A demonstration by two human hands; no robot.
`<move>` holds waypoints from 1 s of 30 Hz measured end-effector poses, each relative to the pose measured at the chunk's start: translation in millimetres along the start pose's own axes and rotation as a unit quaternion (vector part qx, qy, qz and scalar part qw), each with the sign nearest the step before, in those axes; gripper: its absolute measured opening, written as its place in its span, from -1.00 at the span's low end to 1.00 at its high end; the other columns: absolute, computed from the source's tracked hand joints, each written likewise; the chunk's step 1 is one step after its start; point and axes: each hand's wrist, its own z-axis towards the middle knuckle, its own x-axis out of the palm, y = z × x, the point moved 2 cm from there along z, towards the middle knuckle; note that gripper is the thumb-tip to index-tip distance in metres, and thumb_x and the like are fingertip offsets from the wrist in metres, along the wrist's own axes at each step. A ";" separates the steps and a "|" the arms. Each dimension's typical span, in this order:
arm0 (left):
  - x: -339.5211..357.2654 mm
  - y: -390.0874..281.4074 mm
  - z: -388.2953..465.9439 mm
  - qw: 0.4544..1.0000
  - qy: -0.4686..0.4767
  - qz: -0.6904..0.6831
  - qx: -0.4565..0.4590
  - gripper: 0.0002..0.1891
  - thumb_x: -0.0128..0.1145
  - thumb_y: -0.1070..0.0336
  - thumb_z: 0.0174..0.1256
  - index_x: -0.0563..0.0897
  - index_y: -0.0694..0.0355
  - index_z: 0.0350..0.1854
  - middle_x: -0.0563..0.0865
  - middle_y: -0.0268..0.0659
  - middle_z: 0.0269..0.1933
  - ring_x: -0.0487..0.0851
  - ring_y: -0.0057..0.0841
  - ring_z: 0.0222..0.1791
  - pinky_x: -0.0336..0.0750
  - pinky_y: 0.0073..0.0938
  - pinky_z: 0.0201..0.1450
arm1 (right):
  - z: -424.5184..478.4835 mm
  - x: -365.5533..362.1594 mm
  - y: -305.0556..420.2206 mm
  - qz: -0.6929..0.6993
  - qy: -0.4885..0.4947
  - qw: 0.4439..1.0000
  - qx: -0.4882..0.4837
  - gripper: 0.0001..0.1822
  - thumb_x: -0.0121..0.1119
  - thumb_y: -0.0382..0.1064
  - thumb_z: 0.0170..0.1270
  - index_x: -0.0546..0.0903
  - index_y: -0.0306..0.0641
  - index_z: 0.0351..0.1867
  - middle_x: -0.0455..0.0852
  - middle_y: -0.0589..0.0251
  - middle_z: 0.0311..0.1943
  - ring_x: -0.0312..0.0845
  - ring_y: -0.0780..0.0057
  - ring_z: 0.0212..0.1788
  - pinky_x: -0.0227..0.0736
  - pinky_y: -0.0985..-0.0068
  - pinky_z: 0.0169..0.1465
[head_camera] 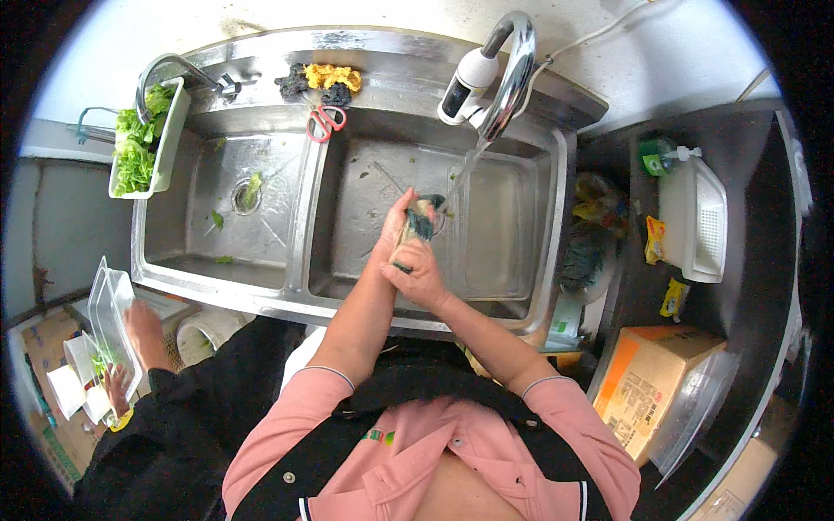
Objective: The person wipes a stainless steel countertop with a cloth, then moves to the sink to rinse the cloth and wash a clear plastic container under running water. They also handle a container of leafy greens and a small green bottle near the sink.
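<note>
Both hands are together over the right basin of the steel sink [355, 156]. A crumpled, dark green and tan cloth [420, 223] is squeezed between them; I cannot tell its exact kind. My left hand [395, 220] holds its upper part from the left side. Lower down, my right hand [419, 266] is closed around the other end. Running water [464, 170] falls from the curved chrome faucet [518, 65] just beyond the cloth. A shallow steel tray [498, 228] sits in the right part of this basin.
Red-handled scissors [319, 127] lie on the divider, below yellow and dark rags [332, 77]. Leafy greens [135, 166] fill a white container [171, 140] at left. A co-worker's hand [146, 332] is beside a clear plastic container [111, 306]. A cardboard box [642, 391] stands right.
</note>
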 end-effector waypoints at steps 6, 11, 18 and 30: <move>24.9 25.2 9.9 0.964 -0.222 0.090 0.118 -0.73 -0.14 0.10 0.27 0.53 0.17 -0.30 0.62 -0.29 -0.34 0.59 -0.44 -0.38 0.50 -0.42 -0.38 | 52.0 -36.6 -100.5 0.014 -0.147 0.944 0.295 -0.65 0.20 -0.21 -0.07 0.29 -0.27 -0.77 0.26 0.13 -0.76 0.18 0.33 -0.68 0.15 0.37 -0.55; 13.2 8.9 10.4 0.968 -0.228 0.084 0.067 -0.73 -0.12 0.09 0.24 0.53 0.17 -0.33 0.61 -0.33 -0.39 0.56 -0.43 -0.40 0.45 -0.37 -0.42 | 41.3 -31.7 -82.2 -0.152 -0.132 0.962 0.186 -0.68 0.18 -0.12 -0.06 0.42 -0.32 -0.70 0.43 0.06 -0.71 0.31 0.22 -0.66 0.23 0.31 -0.55; 30.3 34.1 22.2 0.945 -0.267 0.143 0.126 -0.72 -0.10 0.07 0.26 0.50 0.20 -0.26 0.57 -0.28 -0.34 0.54 -0.42 -0.37 0.45 -0.33 -0.34 | 35.8 -43.3 -119.6 -0.092 -0.161 0.932 0.310 -0.71 0.22 -0.17 -0.06 0.44 -0.31 -0.71 0.43 0.14 -0.73 0.27 0.47 -0.64 0.25 0.40 -0.54; -8.6 11.4 30.1 0.904 -0.286 0.279 0.152 -0.70 -0.07 0.02 0.23 0.55 0.15 -0.39 0.59 -0.30 -0.44 0.58 -0.42 -0.36 0.49 -0.32 -0.22 | 33.6 -23.1 -91.8 -0.088 -0.163 0.962 0.199 -0.65 0.17 -0.22 0.01 0.31 -0.32 -0.76 0.29 0.09 -0.80 0.13 0.61 -0.69 0.17 0.41 -0.61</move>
